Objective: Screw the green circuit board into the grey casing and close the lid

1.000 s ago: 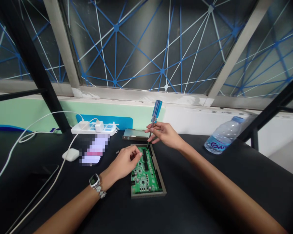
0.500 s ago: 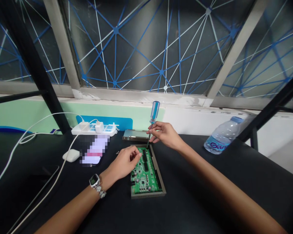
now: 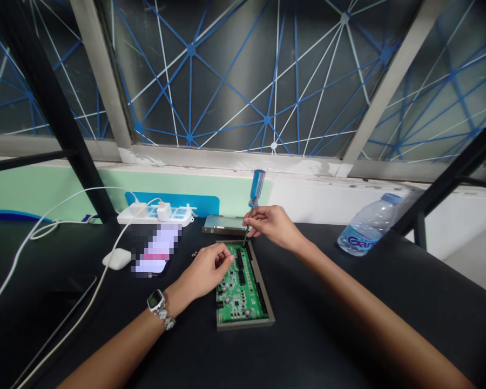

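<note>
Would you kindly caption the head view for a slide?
Right hand holding a screwdriver at a green circuit board, left hand at its left side.

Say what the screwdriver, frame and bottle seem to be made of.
Screwdriver: glossy plastic handle, by its translucent look and highlights; the thin, dark shaft is probably metal.
Frame: probably metal, dull grey-brown, by its thin, straight walls.
Bottle: clear, shiny plastic, most likely, by its see-through walls.

Far left, I see white power strip (image 3: 179, 217) with chargers (image 3: 164, 212) plugged in. Nearer, phone (image 3: 157, 253), pixelated; rounded white case (image 3: 117, 259) left of it. Far right, I make out blue-capped bottle (image 3: 364, 229). Line-patterned window (image 3: 227, 81) beyond.
</note>
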The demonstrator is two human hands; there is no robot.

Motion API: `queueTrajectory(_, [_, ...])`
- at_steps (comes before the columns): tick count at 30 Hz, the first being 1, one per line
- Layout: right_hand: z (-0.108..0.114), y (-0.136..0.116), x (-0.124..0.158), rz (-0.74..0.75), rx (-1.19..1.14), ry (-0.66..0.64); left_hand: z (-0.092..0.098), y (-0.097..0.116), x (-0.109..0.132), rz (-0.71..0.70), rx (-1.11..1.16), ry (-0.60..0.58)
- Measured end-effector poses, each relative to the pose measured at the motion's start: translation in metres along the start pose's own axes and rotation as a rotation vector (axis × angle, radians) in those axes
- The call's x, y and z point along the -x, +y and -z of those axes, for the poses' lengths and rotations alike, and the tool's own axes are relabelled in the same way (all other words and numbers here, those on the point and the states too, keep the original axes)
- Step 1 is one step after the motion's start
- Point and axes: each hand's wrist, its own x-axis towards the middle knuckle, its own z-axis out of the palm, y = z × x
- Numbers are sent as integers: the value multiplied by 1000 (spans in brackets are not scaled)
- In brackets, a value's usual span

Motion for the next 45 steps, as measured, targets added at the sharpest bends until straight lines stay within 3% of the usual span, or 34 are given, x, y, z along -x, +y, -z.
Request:
queueTrajectory(4, [-4,0,0,19,0,75,0,-1,0,-3,0,-3])
queueTrajectory(11, [7,-5,3,-41,-101,-103,0,2,0,6,-12,-11])
queueTrajectory(19, [-5,0,0,2,-43,81,0,-1,0,-2,-11,-6])
queueTrajectory(26, [6,-29,6,-9,-212,-33,0,1,0,1,-20,-17])
queueTrajectory(30, [9,-32,7,-4,-253,-68,0,2,1,4,-16,-22])
queueTrajectory(40, [-1,-23,-2,28,-284,117,0,3,0,2,-33,-30])
queueTrajectory(45, [6,-27,2,10,-291,-33,1,3,1,8,-33,-34])
